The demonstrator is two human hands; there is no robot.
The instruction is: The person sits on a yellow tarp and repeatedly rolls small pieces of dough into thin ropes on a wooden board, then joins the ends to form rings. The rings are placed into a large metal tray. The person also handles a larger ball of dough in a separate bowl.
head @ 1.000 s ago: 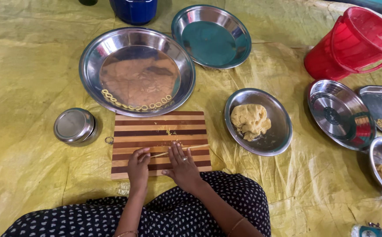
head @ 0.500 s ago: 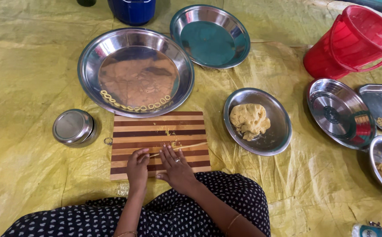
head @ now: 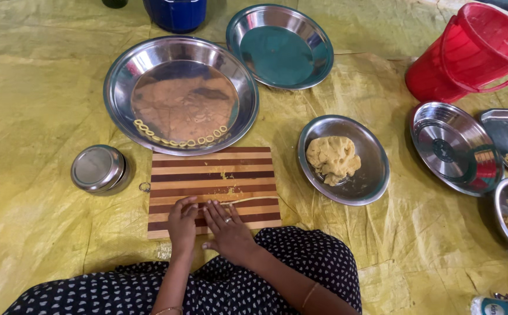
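Yellow plastic floor sheet (head: 38, 116). Large round steel tray (head: 127, 76), 12 o'clock, dough rings inside. Striped wooden board (head: 207, 169), centre. Left hand (head: 182, 224) and right hand (head: 229, 230), 6 o'clock: flat, unclenched, fingers pressing thin dough strand (head: 253, 199) on board.

My board (head: 213, 189) lies at lower centre of the frame, with both my hands (head: 207, 224) on its near edge over a dough strand (head: 248, 200). Above it sits the big plate (head: 120, 87) with rings (head: 178, 139) along its near side. A tin (head: 98, 169) lies left of the board, a bowl (head: 376, 175) with dough (head: 333, 158) right. A second plate (head: 280, 46) is at top centre, a bucket (head: 470, 52) upper right.
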